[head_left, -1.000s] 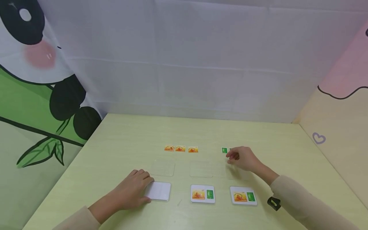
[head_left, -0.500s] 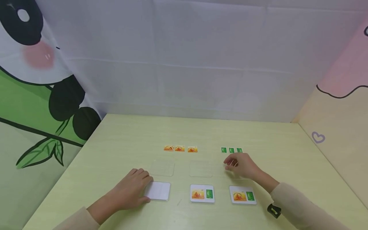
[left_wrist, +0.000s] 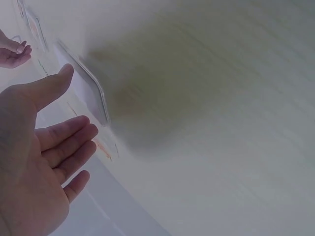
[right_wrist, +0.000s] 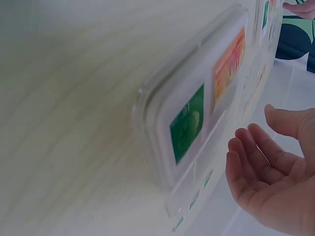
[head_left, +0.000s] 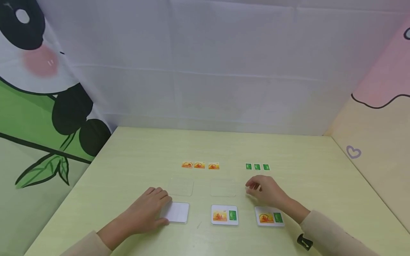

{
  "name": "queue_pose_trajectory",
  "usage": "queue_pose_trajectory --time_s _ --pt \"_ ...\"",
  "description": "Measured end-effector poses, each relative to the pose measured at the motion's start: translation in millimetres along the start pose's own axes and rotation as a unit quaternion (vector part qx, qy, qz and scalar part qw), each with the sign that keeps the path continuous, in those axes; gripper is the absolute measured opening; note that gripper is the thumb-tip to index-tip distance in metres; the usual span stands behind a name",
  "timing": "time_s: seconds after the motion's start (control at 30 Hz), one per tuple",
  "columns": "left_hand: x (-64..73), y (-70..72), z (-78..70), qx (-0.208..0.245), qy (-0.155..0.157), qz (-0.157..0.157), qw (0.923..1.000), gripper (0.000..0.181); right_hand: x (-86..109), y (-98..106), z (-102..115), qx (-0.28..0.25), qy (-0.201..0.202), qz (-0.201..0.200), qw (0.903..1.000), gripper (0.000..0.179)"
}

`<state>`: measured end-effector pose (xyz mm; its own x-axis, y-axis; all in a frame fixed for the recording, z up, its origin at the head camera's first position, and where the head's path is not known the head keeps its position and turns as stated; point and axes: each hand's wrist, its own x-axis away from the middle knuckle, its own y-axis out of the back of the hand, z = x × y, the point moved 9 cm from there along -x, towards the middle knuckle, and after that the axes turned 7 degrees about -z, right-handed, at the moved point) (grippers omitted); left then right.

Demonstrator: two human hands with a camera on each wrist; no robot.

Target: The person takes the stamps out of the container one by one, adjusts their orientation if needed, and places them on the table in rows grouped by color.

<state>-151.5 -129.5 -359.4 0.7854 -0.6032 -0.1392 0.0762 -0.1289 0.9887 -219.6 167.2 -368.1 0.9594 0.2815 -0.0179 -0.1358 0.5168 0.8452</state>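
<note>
My left hand [head_left: 148, 209] lies at the left edge of a plain white card [head_left: 178, 212], thumb on the near side and fingers on the far side. The left wrist view shows the fingers loosely bent beside the card's rim [left_wrist: 91, 88]. Over the table at the right hovers my right hand [head_left: 267, 191], fingers loosely curled with nothing between them. Just below it sits a white card [head_left: 269, 216] bearing an orange picture and a green one, its right end partly behind the wrist. A similar card [head_left: 224, 214] lies in the middle of the row.
Faint clear rounded rectangles [head_left: 181, 187] lie behind the cards. Farther back are orange stamp-like pieces [head_left: 199, 165] and green ones [head_left: 257, 166]. A white cloth [head_left: 205, 71] rises along the table's far edge. A black device [head_left: 304, 242] is by the right sleeve.
My right hand has drawn back from the green pieces toward the near right card, uncovering them. The left hand has stayed by the plain card.
</note>
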Motion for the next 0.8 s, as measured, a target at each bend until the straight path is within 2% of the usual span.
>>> queue_pose_trajectory --time_s 0.27,0.37,0.57,0.8 --pt "-3.2 5.3 -3.8 0.012 0.001 -0.011 0.9999 0.046 8.1 -5 5 0.006 -0.019 0.004 0.9998 0.012" --pt "-4.1 5.0 -5.4 0.013 -0.003 -0.012 0.9998 0.046 10.6 -6 9 0.025 -0.005 0.0 0.9997 0.013" --pt "-7.2 9.0 -8.8 0.009 -0.016 -0.022 0.9996 0.045 15.8 -3 18 0.071 0.055 -0.033 0.9954 0.013" --pt "-11.4 15.1 -14.2 0.011 -0.029 -0.028 0.9991 0.045 18.7 -5 22 0.074 0.063 -0.039 0.9945 0.013"
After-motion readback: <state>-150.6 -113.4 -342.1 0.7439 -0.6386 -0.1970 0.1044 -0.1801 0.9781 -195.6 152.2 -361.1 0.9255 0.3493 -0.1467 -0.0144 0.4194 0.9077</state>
